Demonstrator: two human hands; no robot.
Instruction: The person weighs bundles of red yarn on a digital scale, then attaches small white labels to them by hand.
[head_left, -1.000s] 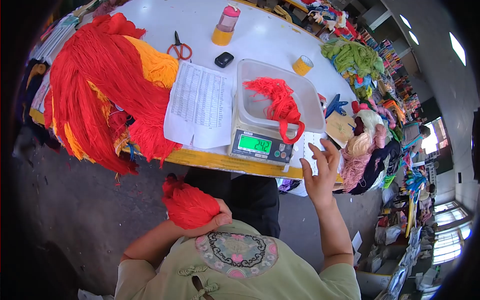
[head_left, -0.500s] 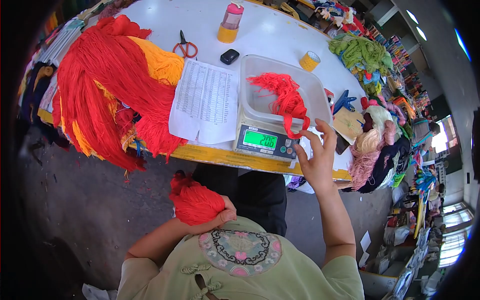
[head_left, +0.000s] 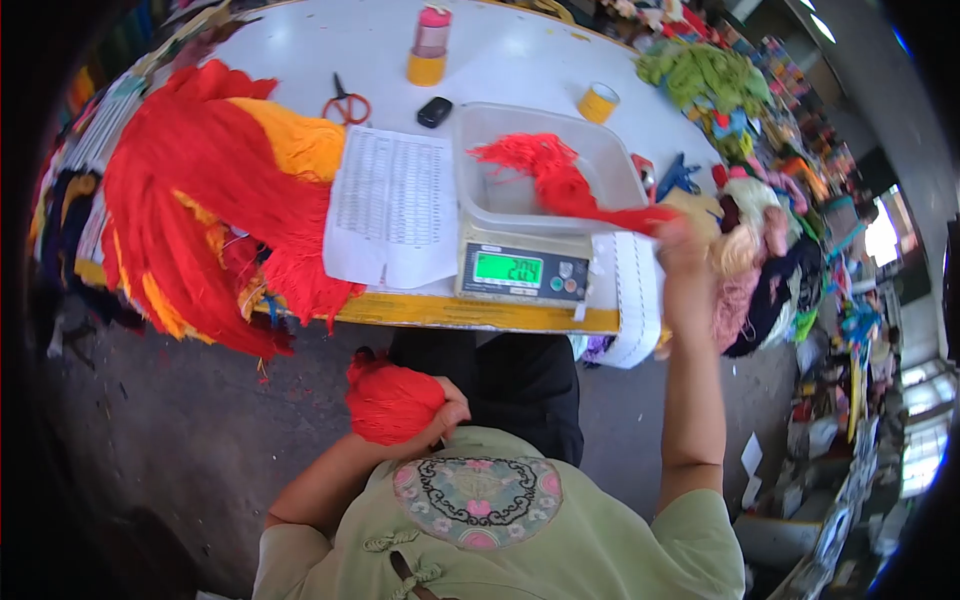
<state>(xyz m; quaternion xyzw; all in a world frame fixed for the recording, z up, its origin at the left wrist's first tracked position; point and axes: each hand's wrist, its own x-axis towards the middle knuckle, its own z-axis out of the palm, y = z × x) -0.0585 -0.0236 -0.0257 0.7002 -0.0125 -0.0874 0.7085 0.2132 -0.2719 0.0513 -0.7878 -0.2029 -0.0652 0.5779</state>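
My left hand (head_left: 450,410) is closed around a bundle of red yarn (head_left: 393,402) in front of my body. A smaller skein of red yarn (head_left: 560,185) lies in a translucent plastic tub (head_left: 466,190) on a digital scale (head_left: 588,250), whose green display is lit. One end of this skein stretches over the tub's right rim to my right hand (head_left: 682,265). Motion smears that hand, but its fingers appear closed on the yarn end. A printed sheet (head_left: 392,205) lies left of the scale.
Large hanks of red yarn (head_left: 200,170) and orange yarn (head_left: 285,140) hang over the table's left edge. Scissors (head_left: 346,105), a black object (head_left: 434,112), a pink-topped bottle (head_left: 431,40) and a tape roll (head_left: 598,102) stand or lie farther back. Green yarn (head_left: 705,80) is piled at right.
My right hand has moved right and taken hold of the red yarn end, drawing it over the tub's rim. My left hand still holds its bundle. The view has shifted slightly.
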